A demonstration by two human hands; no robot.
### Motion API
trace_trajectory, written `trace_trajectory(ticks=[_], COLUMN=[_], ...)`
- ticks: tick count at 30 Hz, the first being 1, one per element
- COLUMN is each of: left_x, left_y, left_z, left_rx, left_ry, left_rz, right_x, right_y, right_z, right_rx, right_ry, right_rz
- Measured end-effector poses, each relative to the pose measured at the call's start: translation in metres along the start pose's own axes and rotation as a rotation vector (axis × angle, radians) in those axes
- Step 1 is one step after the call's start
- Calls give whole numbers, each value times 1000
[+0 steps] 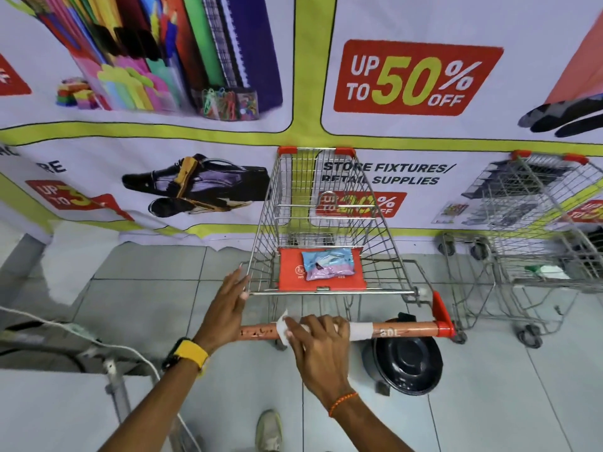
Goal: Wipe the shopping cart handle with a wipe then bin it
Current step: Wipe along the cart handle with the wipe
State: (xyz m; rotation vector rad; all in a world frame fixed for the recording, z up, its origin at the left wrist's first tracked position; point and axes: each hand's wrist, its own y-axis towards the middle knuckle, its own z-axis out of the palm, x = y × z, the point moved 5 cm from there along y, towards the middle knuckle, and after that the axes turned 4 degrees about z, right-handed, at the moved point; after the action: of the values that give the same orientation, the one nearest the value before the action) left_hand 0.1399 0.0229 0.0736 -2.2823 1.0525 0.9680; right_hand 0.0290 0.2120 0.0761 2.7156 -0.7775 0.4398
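Observation:
A wire shopping cart (pixel 329 197) stands in front of me, its orange handle (pixel 404 331) running across the view. My right hand (pixel 319 344) presses a white wipe (pixel 283 327) around the middle of the handle. My left hand (pixel 230 305) rests with fingers spread on the cart's left rear corner, holding nothing. A pack of wipes (pixel 327 264) lies on the red child-seat flap (pixel 290 275). A black pedal bin (pixel 408 362) with a closed lid stands on the floor under the right end of the handle.
A second wire cart (pixel 535 223) stands to the right against the banner wall (pixel 417 76). A white cable (pixel 98 340) and metal stand lie at the left. My shoe (pixel 269 430) shows on the tiled floor below.

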Motion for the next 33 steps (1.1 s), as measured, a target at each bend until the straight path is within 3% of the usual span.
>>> trace_trajectory(ticks=[6,10,15,23,29,33], left_x=[13,18,27,20,18,16], left_y=[-1,0,4,4,1,1], left_z=[-4,-5,-5,-5,6,8], left_rx=[-48,-22,13,6,-18,-5], left_ry=[-395,-515,-524,-425,-467,-523], left_rz=[-78,-112,-139,-33,-91,-116], right_x=[51,59,43,37,40,60], right_y=[3,8,11,2,5,5], right_z=[34,50,54,47,40,46], right_rx=[6,-28,-210,-273,-199,-135], right_ry=[54,229,381,84,94,117], right_rz=[-68,-11,40,-246,-28,-48])
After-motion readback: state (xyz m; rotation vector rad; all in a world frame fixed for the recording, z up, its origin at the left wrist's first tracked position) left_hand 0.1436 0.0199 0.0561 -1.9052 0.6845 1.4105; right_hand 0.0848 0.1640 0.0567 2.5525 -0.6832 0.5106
